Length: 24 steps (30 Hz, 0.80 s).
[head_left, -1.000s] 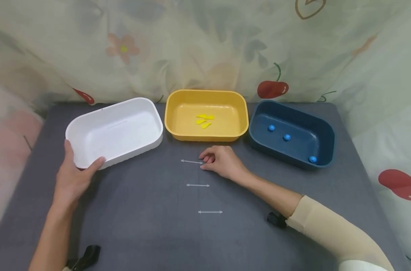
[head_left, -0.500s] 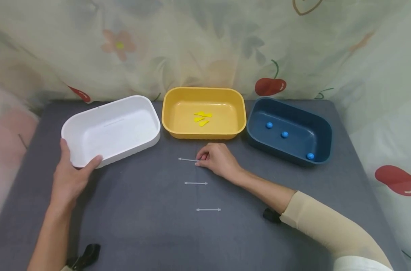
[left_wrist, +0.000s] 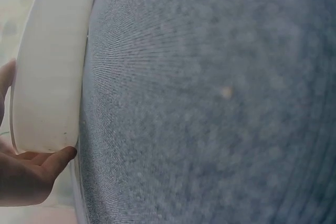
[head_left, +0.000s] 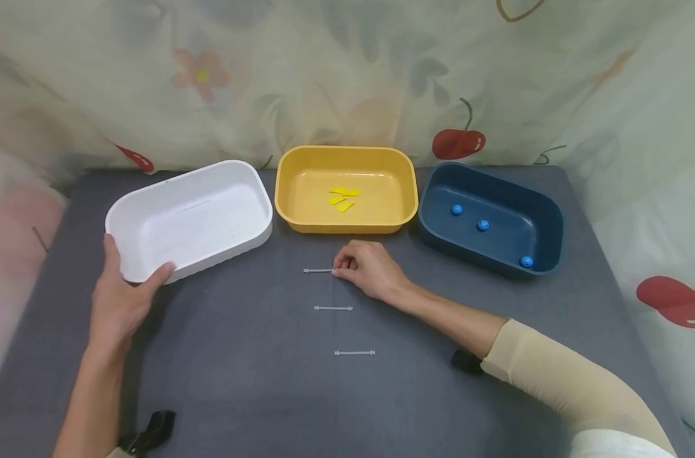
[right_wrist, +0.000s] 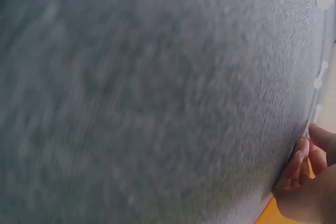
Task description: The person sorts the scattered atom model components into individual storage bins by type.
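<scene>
My left hand (head_left: 118, 302) grips the near left corner of a white plastic bin (head_left: 187, 222), thumb at the front rim. In the left wrist view, fingertips (left_wrist: 62, 162) reach the bin's lower edge (left_wrist: 50, 77). With thumb and fingers, my right hand (head_left: 373, 270) pinches the right end of a thin white rod (head_left: 317, 271) that has small knobbed ends; that end is hidden. Two similar rods, a middle one (head_left: 333, 308) and a nearer one (head_left: 354, 353), lie crosswise on the grey cloth. The right wrist view shows the pinching hand (right_wrist: 304, 187) at its lower right edge.
Behind my right hand stands a yellow bin (head_left: 382, 219) with several flat yellow pieces (head_left: 342, 201). To its right, a dark blue bin (head_left: 508, 235) holds three blue beads (head_left: 483, 225). A printed curtain (head_left: 347, 76) hangs along the table's back edge.
The rod at my right hand has turned from slightly slanted to nearly level, in line with the others. My left hand stays on the white bin. The whole head view has shifted slightly.
</scene>
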Tool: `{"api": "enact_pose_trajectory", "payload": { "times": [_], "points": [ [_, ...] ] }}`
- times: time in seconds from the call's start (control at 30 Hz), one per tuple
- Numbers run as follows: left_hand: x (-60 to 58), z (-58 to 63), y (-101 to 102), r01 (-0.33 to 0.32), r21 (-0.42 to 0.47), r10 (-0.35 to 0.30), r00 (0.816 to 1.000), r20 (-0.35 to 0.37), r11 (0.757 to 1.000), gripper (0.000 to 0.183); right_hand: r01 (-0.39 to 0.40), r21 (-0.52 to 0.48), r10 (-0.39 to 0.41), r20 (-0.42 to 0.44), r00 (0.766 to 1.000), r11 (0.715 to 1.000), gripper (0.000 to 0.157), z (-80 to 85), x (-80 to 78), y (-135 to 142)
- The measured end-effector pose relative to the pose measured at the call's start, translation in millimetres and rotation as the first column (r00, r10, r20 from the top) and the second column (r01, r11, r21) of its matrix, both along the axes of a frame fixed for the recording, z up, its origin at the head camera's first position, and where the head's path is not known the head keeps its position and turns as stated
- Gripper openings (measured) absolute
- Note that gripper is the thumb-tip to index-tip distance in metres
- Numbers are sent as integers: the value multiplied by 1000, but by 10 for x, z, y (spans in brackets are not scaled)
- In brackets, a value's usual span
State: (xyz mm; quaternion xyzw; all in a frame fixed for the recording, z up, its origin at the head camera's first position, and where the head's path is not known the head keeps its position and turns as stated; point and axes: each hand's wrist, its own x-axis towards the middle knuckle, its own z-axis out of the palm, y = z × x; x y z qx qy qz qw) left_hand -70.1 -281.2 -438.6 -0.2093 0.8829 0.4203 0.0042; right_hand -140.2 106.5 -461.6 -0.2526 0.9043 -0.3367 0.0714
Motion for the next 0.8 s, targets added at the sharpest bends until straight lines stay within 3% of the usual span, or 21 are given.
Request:
{"api": "enact_pose_trajectory", "payload": {
  "times": [0.23,0.8],
  "points": [
    [-31,5,6,5,-23,-5,1000,-6,1000,108,-40,-36,40,16,999,999,4,108,-38,31],
    [10,16,-2,2,-18,-2,1000,-1,1000,108,-190,-75,182,-99,978,979,12,500,-139,-243]
  ]
}}
